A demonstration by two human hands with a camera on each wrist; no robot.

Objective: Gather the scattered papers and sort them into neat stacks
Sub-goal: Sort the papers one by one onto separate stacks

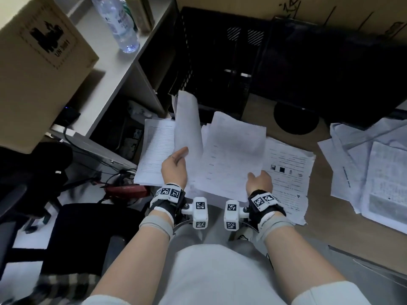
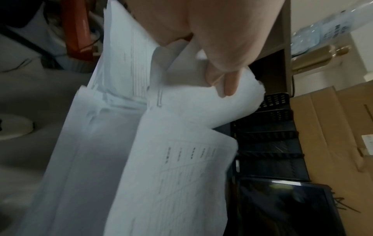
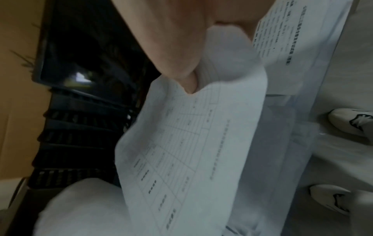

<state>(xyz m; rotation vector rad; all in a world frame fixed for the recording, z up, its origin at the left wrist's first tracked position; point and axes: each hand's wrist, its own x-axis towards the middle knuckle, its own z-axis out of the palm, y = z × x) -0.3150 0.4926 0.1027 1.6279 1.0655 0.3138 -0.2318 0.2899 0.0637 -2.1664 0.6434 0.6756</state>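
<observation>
My left hand pinches a white sheet that curls upward at the desk's left end; in the left wrist view the fingers grip its rolled edge. My right hand grips the near edge of a table-printed sheet, lifted off a loose pile of papers. The right wrist view shows the thumb on that sheet. A lined form lies under the left hand. A second untidy pile lies at the right.
Black stacked file trays stand behind the papers, beside a dark monitor on a round base. A cardboard box and a water bottle sit on the shelf at left. Cables and a red object lie on the floor.
</observation>
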